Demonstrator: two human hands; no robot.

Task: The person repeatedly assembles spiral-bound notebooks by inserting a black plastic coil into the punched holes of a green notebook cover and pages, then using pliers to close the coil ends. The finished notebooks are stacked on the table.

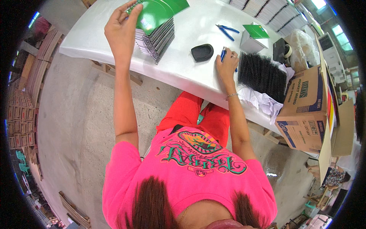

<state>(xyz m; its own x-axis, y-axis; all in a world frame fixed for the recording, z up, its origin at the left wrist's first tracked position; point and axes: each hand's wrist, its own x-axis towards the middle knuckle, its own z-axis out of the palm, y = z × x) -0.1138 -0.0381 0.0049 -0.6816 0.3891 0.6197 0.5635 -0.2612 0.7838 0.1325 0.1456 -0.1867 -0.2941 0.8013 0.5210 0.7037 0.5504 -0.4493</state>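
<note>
My left hand (122, 32) pinches a green-covered spiral notebook (160, 14) by its coil edge, over a stack of spiral-bound notebooks (158, 40) on the white table. Closed round blue-handled cutting pliers (223, 53), my right hand (227, 65) rests low on the tabletop. A second pair of blue-handled pliers (228, 32) lies with its handles apart, farther back. Left of my right hand sits a black, rounded block-like object (202, 52). To its right is a heap of black spiral binding coils (262, 74).
A white block-shaped stack with a green cover (256, 32) stands behind the coils. An open cardboard box (303, 103), crumpled paper (263, 100) and a clear plastic bag (303, 47) crowd the right side. Bound stacks (268, 13) line the far edge. Another person (335, 177) is at the far right.
</note>
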